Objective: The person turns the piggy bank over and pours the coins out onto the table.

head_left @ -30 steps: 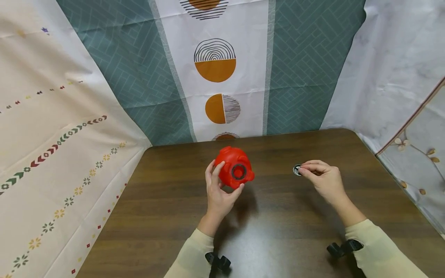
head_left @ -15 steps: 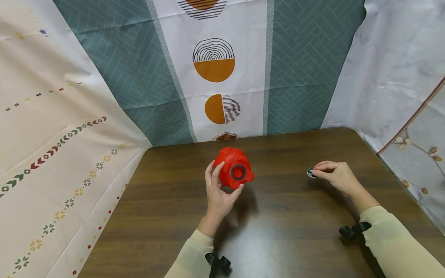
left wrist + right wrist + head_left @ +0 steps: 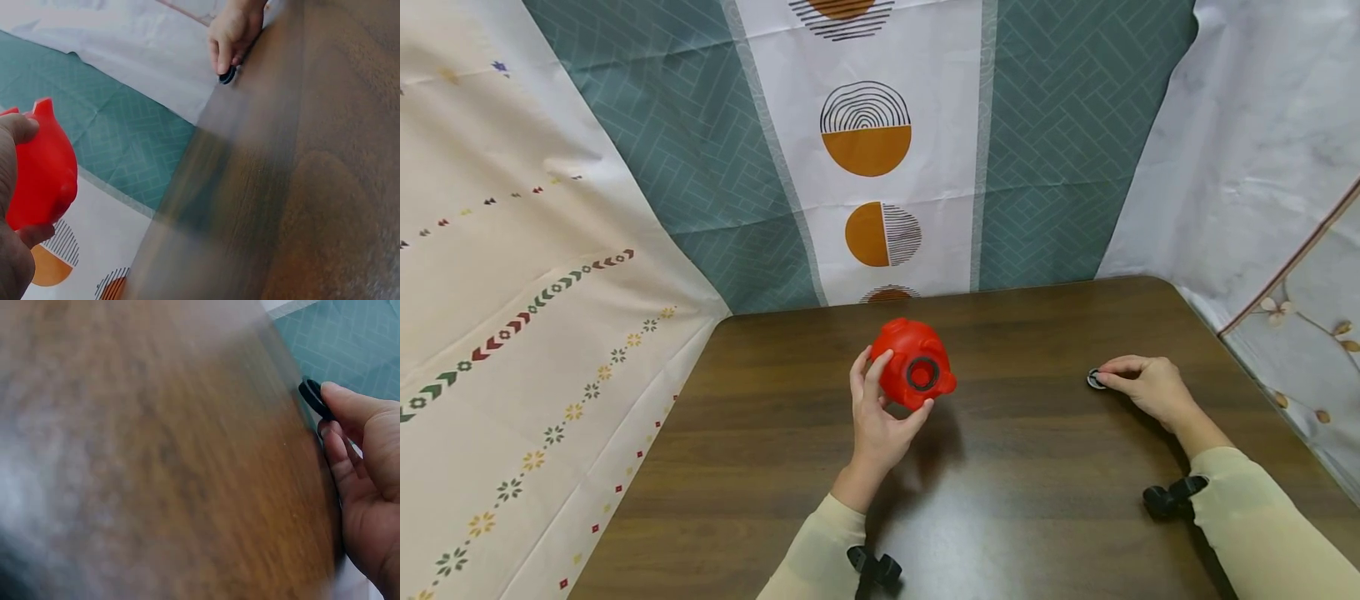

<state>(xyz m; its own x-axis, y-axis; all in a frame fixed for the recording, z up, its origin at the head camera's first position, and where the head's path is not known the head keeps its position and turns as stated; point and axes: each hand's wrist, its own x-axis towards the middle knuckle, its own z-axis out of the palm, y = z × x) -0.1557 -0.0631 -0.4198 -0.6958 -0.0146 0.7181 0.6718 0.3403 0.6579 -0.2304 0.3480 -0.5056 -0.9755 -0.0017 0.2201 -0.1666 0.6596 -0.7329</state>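
Over the brown wooden table (image 3: 1022, 442), my left hand (image 3: 878, 433) is gripping the rounded red plastic-looking object (image 3: 917, 340) and my right hand (image 3: 1156, 392) is pinching the small dark disc (image 3: 1094, 380), ideally lightly by its rim.

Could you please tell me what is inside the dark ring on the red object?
Within the dark ring on the red object, held by the left hand, only red shows; whatever its body may enclose is hidden.

Behind the rectangular brown wood-grain table (image 3: 722, 467): teal-and-white printed cloth (image 3: 1060, 167). Left: cream patterned cloth (image 3: 497, 283). Right: white cloth (image 3: 1247, 150), apparently marbled.
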